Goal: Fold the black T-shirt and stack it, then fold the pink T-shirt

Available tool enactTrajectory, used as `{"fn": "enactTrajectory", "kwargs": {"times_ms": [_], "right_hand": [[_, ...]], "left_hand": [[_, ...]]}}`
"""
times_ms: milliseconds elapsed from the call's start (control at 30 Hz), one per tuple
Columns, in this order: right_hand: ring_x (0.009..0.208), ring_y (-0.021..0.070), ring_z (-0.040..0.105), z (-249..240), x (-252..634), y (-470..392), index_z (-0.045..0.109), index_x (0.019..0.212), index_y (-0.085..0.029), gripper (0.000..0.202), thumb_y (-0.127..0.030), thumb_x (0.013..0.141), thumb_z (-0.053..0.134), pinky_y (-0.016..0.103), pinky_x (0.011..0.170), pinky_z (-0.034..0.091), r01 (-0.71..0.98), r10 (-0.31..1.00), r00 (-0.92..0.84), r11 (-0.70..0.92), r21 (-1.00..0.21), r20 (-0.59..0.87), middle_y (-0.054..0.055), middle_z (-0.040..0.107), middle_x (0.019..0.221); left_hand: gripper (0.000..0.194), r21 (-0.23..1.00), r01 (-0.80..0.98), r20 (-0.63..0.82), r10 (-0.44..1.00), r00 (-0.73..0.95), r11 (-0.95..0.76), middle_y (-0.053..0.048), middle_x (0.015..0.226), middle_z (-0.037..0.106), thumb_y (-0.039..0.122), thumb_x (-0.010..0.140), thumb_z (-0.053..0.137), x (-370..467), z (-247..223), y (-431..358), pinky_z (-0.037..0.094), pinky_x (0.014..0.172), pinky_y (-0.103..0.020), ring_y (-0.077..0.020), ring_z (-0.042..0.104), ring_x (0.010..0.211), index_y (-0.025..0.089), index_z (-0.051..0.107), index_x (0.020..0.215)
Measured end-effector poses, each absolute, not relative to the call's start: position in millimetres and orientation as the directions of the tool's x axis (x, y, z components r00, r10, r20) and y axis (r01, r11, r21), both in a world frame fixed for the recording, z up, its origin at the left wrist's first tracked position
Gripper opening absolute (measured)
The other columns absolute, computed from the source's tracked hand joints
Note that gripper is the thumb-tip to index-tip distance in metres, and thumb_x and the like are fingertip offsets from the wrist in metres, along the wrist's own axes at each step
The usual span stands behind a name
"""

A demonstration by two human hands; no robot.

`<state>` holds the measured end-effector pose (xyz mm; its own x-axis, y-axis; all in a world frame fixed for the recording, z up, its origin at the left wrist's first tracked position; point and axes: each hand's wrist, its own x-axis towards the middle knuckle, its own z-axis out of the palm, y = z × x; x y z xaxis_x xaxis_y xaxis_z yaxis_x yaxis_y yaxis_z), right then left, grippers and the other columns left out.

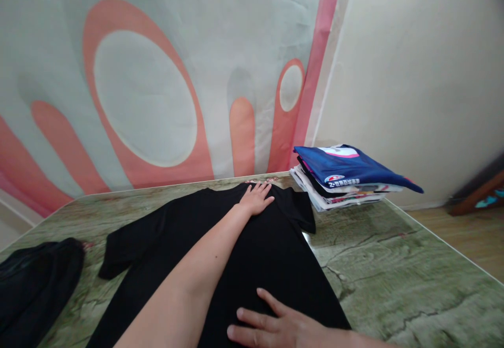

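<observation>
Right hand [275,324] flat, fingers spread, on black shirt [252,253] at table's [394,274] near edge. Left hand [256,199] flat and unclenched on collar at far edge. Folded stack [342,177] at far right corner, dark cloth [35,285] at left edge.

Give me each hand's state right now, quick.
Left hand: open, flat on the black T-shirt near its collar, holding nothing.
Right hand: open, fingers spread, pressed flat on the T-shirt's lower part, holding nothing.
</observation>
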<state>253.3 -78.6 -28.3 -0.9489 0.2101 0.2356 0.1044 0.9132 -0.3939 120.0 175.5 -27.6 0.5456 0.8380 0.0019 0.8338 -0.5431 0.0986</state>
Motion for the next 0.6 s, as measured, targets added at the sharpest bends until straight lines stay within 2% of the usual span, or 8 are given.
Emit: {"fn": "enactTrajectory", "kwargs": {"times_ms": [100, 167, 300, 367, 433, 600], "right_hand": [[0.135, 0.0132, 0.033, -15.3, 257.5, -75.1, 0.032, 0.143, -0.036, 0.044, -0.028, 0.1, 0.037, 0.041, 0.116, 0.016, 0.101, 0.231, -0.956, 0.84, -0.532, 0.183, -0.002, 0.047, 0.141], [0.136, 0.0154, 0.033, -3.2, 262.5, -73.6, 0.04, 0.14, -0.033, 0.042, -0.032, 0.098, 0.041, 0.041, 0.116, 0.019, 0.154, 0.287, -0.945, 0.815, -0.559, 0.157, 0.001, 0.05, 0.139], [0.137, 0.0187, 0.032, 13.3, 265.5, -66.0, 0.043, 0.139, -0.029, 0.043, -0.032, 0.096, 0.043, 0.042, 0.115, 0.023, 0.383, 0.505, -0.857, 0.757, -0.53, 0.103, 0.005, 0.046, 0.142], [0.137, 0.0187, 0.032, 15.1, 254.4, -55.6, 0.041, 0.14, -0.029, 0.044, -0.03, 0.097, 0.041, 0.043, 0.115, 0.024, 0.444, 0.558, -0.824, 0.743, -0.5, 0.096, 0.004, 0.041, 0.146], [0.138, 0.0184, 0.029, 13.6, 230.4, -40.4, 0.039, 0.142, -0.028, 0.045, -0.029, 0.097, 0.038, 0.042, 0.114, 0.024, 0.442, 0.548, -0.828, 0.767, -0.465, 0.117, 0.004, 0.038, 0.148], [0.141, 0.0185, 0.02, 1.9, 131.1, 4.7, 0.031, 0.145, -0.024, 0.047, -0.031, 0.099, 0.03, 0.044, 0.115, 0.019, 0.329, 0.4, -0.902, 0.879, -0.344, 0.161, 0.004, 0.028, 0.153]], "left_hand": [[0.059, 0.053, 0.803, 0.113, 0.802, 0.586, -0.594, -0.005, 0.157, 0.013, 0.048, 0.097, 0.029, 99.7, -10.7, 142.0, 0.009, 0.114, -0.049, -0.0255, 0.005, 0.144, 0.024, 0.019, 0.15], [0.058, 0.049, 0.755, 0.131, 0.753, 0.645, -0.654, -0.005, 0.157, 0.013, 0.044, 0.098, 0.03, 70.9, 3.7, 101.7, 0.011, 0.115, -0.048, -0.0235, 0.005, 0.144, 0.024, 0.017, 0.15], [0.058, 0.109, 0.702, 0.029, 0.708, 0.706, -0.704, -0.002, 0.156, 0.017, 0.042, 0.098, 0.035, -6.6, 24.9, -2.3, 0.013, 0.115, -0.046, -0.0211, 0.011, 0.143, 0.031, 0.011, 0.15], [0.061, 0.145, 0.725, -0.049, 0.727, 0.685, -0.674, -0.001, 0.156, 0.018, 0.044, 0.097, 0.037, -40.4, 26.5, -48.6, 0.015, 0.115, -0.047, -0.0215, 0.014, 0.143, 0.034, 0.008, 0.15], [0.064, 0.174, 0.731, -0.088, 0.729, 0.679, -0.66, -0.001, 0.155, 0.019, 0.047, 0.095, 0.04, -63.3, 22.7, -81.5, 0.016, 0.114, -0.05, -0.0236, 0.018, 0.142, 0.037, 0.007, 0.149], [0.063, 0.194, 0.735, -0.102, 0.732, 0.674, -0.65, -0.002, 0.154, 0.021, 0.048, 0.095, 0.04, -75.8, 10.8, -106.3, 0.014, 0.113, -0.057, -0.0272, 0.019, 0.141, 0.039, 0.007, 0.148]]}}
